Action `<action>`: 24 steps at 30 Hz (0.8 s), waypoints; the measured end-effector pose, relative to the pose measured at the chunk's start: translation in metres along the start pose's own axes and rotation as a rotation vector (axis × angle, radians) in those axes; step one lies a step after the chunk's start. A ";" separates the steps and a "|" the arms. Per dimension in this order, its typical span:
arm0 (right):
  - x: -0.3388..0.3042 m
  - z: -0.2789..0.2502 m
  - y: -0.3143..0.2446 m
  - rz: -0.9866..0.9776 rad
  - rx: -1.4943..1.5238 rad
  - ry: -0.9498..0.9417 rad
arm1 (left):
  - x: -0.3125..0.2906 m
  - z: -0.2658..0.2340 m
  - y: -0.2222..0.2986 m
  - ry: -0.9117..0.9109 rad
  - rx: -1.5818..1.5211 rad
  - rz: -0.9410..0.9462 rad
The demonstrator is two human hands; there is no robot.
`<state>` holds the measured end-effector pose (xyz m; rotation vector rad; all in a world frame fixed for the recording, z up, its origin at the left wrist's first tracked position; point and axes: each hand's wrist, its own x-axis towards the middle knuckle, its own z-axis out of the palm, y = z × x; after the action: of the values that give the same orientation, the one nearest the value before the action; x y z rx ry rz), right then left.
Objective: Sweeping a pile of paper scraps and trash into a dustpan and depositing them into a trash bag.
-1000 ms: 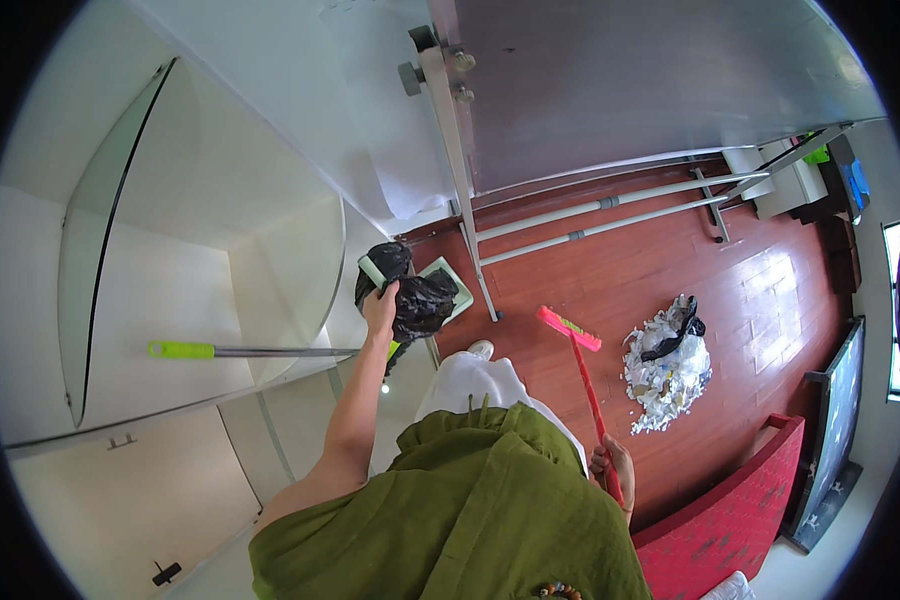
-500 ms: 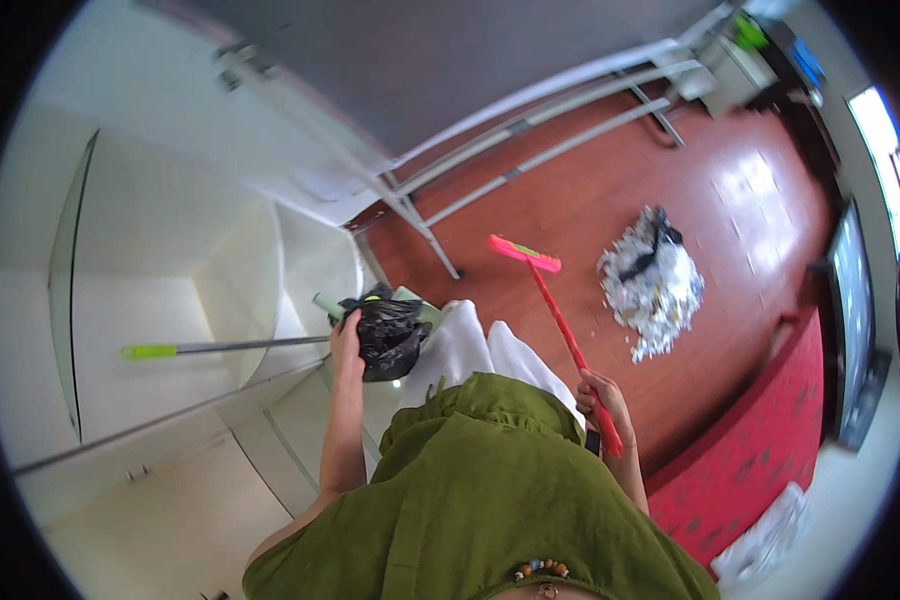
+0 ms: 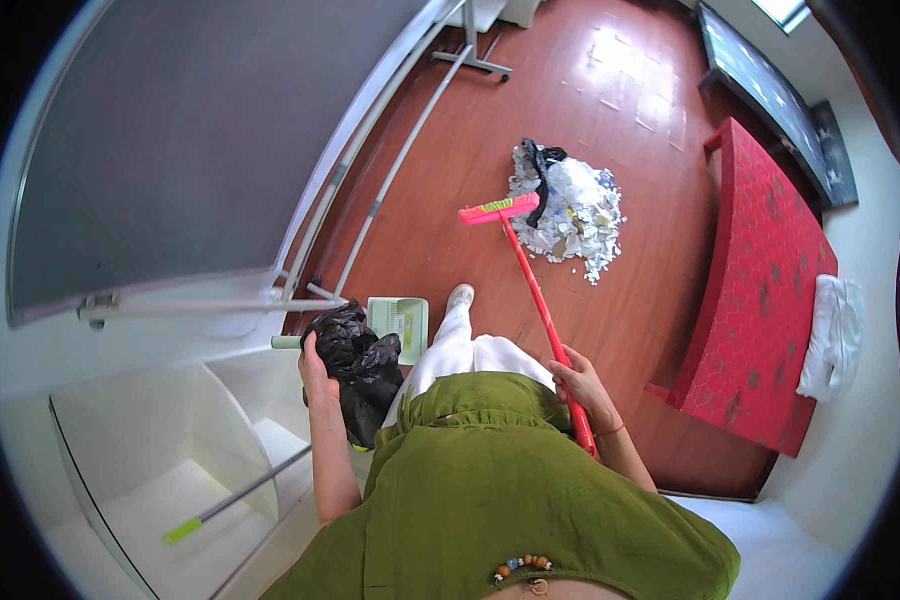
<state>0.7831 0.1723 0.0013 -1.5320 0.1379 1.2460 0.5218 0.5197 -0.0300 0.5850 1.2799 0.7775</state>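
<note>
My right hand (image 3: 588, 385) is wrapped round the red handle of a broom (image 3: 530, 275). Its pink head, with a yellow-green strip, is raised toward the near left side of a heap of white scraps (image 3: 582, 205). A black plastic strip (image 3: 540, 180) lies over that heap. On my left, my left hand (image 3: 317, 375) grips a crumpled black plastic bag (image 3: 345, 345). Beside the bag, a pale green dustpan (image 3: 413, 318) shows, its handle end poking out past my fingers. A grey pole (image 3: 250, 488) with a lime-green grip slants below; its far end is hidden by my arm.
A large dark board (image 3: 190, 130) on a white wheeled frame (image 3: 395, 170) stands at the left. White curved shelves (image 3: 225, 410) are at the lower left. On the right are a red patterned bench-like piece (image 3: 760, 300), a folded white cloth (image 3: 830, 335) and a dark glossy panel (image 3: 770, 90).
My view has turned to the right, so the heap and board sit further left. The dustpan now shows more beside the bag. Both hands keep their grips.
</note>
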 end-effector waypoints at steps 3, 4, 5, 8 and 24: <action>0.002 -0.005 -0.015 -0.058 0.067 0.068 | 0.024 0.039 -0.004 -0.072 0.011 0.038; 0.004 -0.007 -0.021 -0.078 0.100 0.082 | 0.030 0.054 -0.004 -0.088 0.021 0.033; 0.008 -0.012 -0.024 -0.081 0.111 0.095 | 0.038 0.071 -0.005 -0.100 0.039 0.013; 0.028 -0.024 -0.036 -0.124 0.199 0.163 | 0.072 0.116 -0.011 -0.195 0.065 -0.009; 0.151 -0.058 -0.231 -0.036 0.339 0.224 | 0.290 0.325 -0.101 -0.062 -0.141 -0.245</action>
<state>1.0366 0.2937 0.0293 -1.3649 0.4430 0.9631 0.8873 0.6958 -0.2180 0.3288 1.2027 0.6345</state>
